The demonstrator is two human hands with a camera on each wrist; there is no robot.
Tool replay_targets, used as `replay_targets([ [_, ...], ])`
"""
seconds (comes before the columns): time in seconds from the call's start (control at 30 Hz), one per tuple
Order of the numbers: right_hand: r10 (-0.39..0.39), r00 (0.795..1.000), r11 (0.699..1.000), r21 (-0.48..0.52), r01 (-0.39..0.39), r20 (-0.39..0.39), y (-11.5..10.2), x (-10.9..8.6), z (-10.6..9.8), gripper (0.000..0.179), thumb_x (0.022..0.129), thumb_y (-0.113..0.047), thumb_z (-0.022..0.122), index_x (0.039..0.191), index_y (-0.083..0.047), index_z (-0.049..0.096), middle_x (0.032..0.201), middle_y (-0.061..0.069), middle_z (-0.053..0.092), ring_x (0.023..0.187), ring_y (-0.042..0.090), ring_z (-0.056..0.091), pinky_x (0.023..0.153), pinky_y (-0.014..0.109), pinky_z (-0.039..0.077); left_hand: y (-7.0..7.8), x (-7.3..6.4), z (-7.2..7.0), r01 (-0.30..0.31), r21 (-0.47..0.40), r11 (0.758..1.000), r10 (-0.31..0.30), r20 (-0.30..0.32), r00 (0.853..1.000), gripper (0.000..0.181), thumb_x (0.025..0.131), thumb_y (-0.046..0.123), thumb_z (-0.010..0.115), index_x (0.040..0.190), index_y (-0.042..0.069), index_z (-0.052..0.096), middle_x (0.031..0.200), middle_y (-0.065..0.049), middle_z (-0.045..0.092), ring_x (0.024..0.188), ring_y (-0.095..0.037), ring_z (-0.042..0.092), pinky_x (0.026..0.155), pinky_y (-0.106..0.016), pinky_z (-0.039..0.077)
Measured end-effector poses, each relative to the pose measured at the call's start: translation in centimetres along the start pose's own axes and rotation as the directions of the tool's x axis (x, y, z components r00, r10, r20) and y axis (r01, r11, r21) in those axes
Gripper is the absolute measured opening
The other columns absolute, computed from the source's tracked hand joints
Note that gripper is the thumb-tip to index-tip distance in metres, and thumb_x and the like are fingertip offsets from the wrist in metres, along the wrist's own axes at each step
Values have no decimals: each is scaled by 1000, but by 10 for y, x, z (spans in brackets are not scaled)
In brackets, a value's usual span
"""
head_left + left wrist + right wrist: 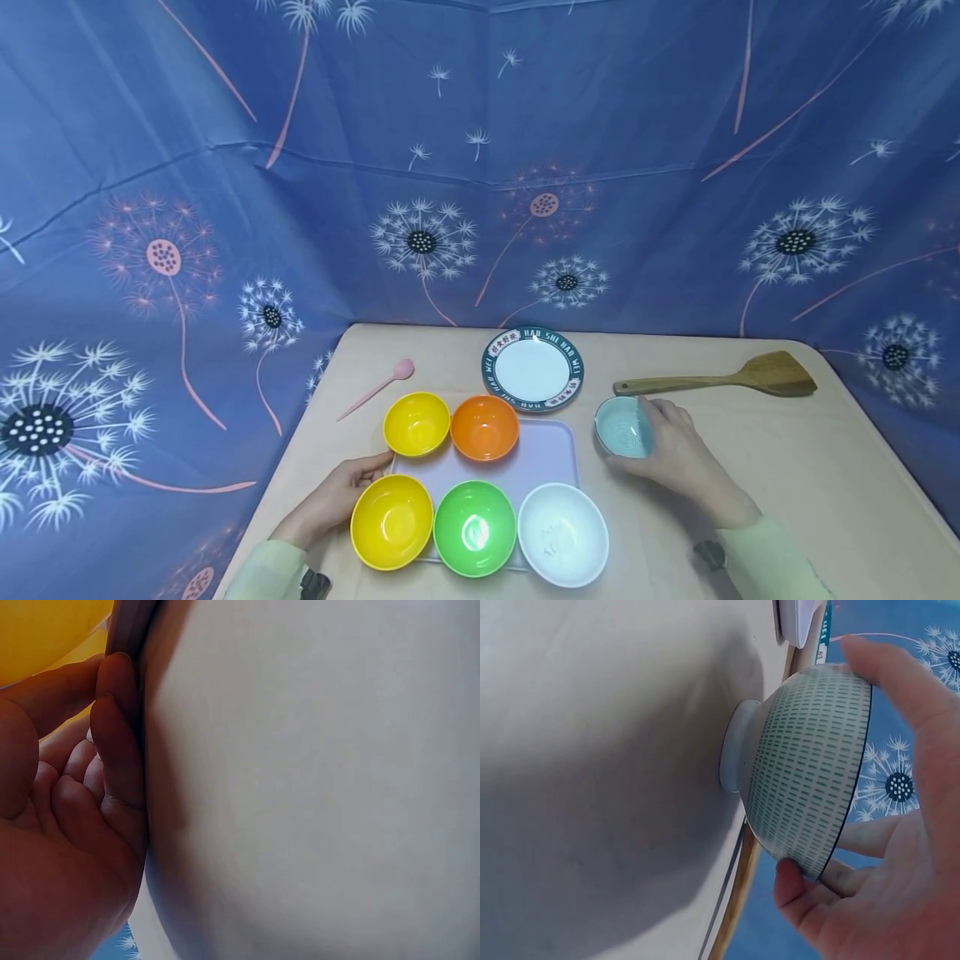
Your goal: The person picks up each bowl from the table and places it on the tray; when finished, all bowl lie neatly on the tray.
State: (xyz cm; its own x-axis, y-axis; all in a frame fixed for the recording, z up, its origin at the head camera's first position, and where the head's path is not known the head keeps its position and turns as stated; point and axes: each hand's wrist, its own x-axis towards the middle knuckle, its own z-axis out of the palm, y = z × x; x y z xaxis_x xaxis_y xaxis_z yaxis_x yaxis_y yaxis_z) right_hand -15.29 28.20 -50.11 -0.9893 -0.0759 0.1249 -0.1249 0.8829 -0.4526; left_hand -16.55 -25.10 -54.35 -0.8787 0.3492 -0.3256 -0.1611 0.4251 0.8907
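My right hand (pixel 678 454) grips a pale teal bowl (pixel 624 427) by its rim, right of the tray. In the right wrist view, the bowl's outside (pixel 810 757) shows rows of small green dashes, and its white foot (pixel 736 746) is close to the tabletop; I cannot tell if it touches. At the left, my left hand (pixel 345 492) pinches the edge of a lavender tray (pixel 555 454), beside two yellow bowls. In the left wrist view the tray edge (pixel 129 630) meets the fingertips (pixel 116 679).
On the tray stand a small yellow bowl (pixel 417 424), an orange bowl (pixel 484 427), a larger yellow bowl (pixel 392 522), a green bowl (pixel 475 528) and a white bowl (pixel 563 534). Behind lie a pink spoon (pixel 382 386), a green-rimmed plate (pixel 532 369) and a wooden spatula (pixel 720 379).
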Motion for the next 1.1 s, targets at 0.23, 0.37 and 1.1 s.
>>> replay_targets([
  [0.23, 9, 1000, 999, -31, -10, -21, -3, 2, 2, 118, 70, -57, 90, 148, 17, 41, 140, 40, 44, 126, 55, 44, 99, 70, 43, 1, 0, 0, 7, 2, 1000, -7, -5, 1000, 57, 98, 1, 65, 153, 3, 51, 89, -6, 60, 86, -21, 55, 75, -25, 47],
  [0.37, -1, 999, 999, -51, -2, -44, -2, 2, 4, 116, 69, -55, 91, 147, 17, 42, 138, 41, 46, 124, 56, 46, 98, 70, 44, 2, 0, 1, 3, 12, 1000, -3, -14, 1000, 57, 97, -2, 64, 153, 3, 51, 90, -6, 61, 87, -20, 56, 76, -25, 47],
  [1.1, -88, 996, 996, 23, 88, 2, -73, 21, 31, 113, 67, -50, 93, 152, 5, 45, 139, 27, 51, 126, 45, 49, 95, 66, 50, 1, -2, 0, -20, 10, 1000, 20, -15, 1000, 56, 99, 6, 68, 153, 5, 51, 87, -5, 58, 86, -21, 54, 77, -25, 46],
])
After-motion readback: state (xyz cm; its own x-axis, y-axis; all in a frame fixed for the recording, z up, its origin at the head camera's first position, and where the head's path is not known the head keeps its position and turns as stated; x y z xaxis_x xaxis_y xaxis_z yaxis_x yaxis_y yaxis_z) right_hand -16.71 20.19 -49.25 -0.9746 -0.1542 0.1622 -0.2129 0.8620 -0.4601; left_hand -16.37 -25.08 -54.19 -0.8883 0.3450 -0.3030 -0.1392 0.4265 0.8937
